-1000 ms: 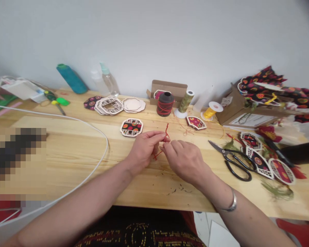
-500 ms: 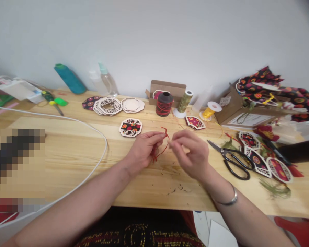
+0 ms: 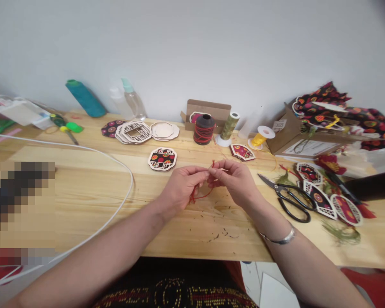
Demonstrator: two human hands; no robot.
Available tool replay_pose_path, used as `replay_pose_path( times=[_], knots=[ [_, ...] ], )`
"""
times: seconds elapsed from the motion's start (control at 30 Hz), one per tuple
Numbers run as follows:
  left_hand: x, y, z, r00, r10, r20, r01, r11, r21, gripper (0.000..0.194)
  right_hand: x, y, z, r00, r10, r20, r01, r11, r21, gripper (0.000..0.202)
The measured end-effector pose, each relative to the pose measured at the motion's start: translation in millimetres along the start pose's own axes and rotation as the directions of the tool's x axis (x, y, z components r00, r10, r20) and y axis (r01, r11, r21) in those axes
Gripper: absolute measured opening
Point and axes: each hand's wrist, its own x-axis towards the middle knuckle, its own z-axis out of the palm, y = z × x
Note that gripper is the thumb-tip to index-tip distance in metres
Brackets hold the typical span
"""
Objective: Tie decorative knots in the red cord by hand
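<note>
A thin red cord [image 3: 204, 196] runs between my two hands above the wooden table. My left hand [image 3: 186, 183] is closed on it, the thumb and forefinger pinching, with a loop hanging below the fingers. Meeting it fingertip to fingertip, my right hand [image 3: 231, 179] pinches the same cord, and a short end sticks up between them. Just beyond my left hand lies a lattice-framed ornament [image 3: 162, 159] with a dark floral fabric centre. Black-handled scissors [image 3: 291, 196] rest to the right of my right hand.
Behind stand a dark spool of red cord [image 3: 204, 129], a green thread spool [image 3: 230, 127] and a yellow one [image 3: 262, 137]. A cardboard box [image 3: 284, 132] holds patterned fabric. Several wooden frames [image 3: 136, 132] are stacked at the back left. A white cable [image 3: 130, 171] curves across the left.
My right hand has moved left and now meets my left hand at the cord. Its fingers have closed on the cord near the upper end.
</note>
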Motion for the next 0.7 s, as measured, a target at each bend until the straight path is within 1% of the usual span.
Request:
replay_pose_path(
  times=[0.2,0.37,0.47,0.57,0.7],
  knots=[
    [0,-2,-0.1,1.000,0.011,0.007,-0.011,0.996,0.089,0.016,-1,-5,-2,1.000,-0.004,-0.022,0.003,1.000,-0.030,0.026],
    [-2,-1,1.0,0.999,0.018,0.039,-0.020,0.998,0.065,0.017,-3,-12,-4,1.000,0.000,-0.024,-0.002,0.997,-0.072,0.025],
    [-2,0,1.3,0.998,0.023,0.051,-0.026,0.998,0.058,0.018,-3,-12,-4,0.999,-0.022,-0.037,0.018,0.995,-0.099,0.025],
    [-2,0,1.5,0.999,0.020,0.037,-0.023,0.997,0.080,0.019,-3,-10,-4,0.997,-0.054,-0.055,0.046,0.988,-0.145,0.024],
    [-3,0,2.1,1.000,0.025,0.010,-0.026,0.995,0.101,0.018,-3,-9,-3,0.996,-0.064,-0.056,0.054,0.985,-0.166,0.023]
  ],
)
